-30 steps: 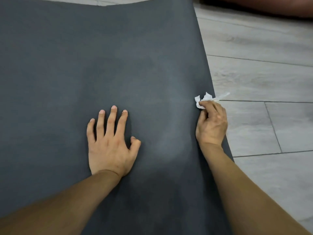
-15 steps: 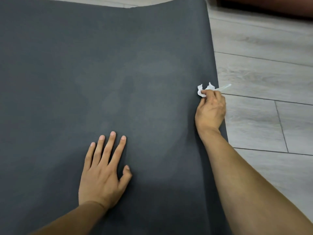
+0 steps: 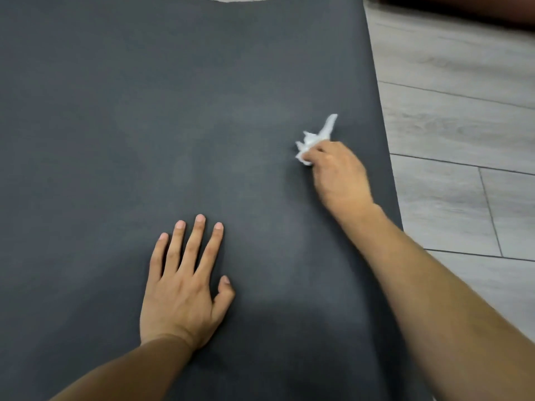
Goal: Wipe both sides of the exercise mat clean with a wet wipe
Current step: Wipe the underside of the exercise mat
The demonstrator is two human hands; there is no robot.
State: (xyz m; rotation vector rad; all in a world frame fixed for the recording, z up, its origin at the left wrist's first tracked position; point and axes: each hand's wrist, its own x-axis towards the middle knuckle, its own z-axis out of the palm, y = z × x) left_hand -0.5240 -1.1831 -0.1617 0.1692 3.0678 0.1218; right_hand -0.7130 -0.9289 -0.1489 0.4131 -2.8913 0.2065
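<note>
1. The exercise mat lies flat on the floor and fills most of the view, its right edge running down beside the pale floorboards. Faint lighter patches show near its middle, probably damp from wiping, though that is a judgement.
2. The wet wipe is a crumpled white wad lying on the mat's right part, inside the edge, with one twisted tail sticking up and away.
3. The right hand grips the wipe, its fingers curled over and round the wad so that only the front of it shows. Bunching it this way likely gives a firm pad to press and drag across the surface.
4. The left hand rests flat on the mat nearer the person, fingers straight and slightly spread, thumb out to the side, holding nothing. It probably pins the mat so the wiping does not shift or ruck it, and takes some body weight.
5. Only the upper face of the mat is visible; the underside cannot be judged.
</note>
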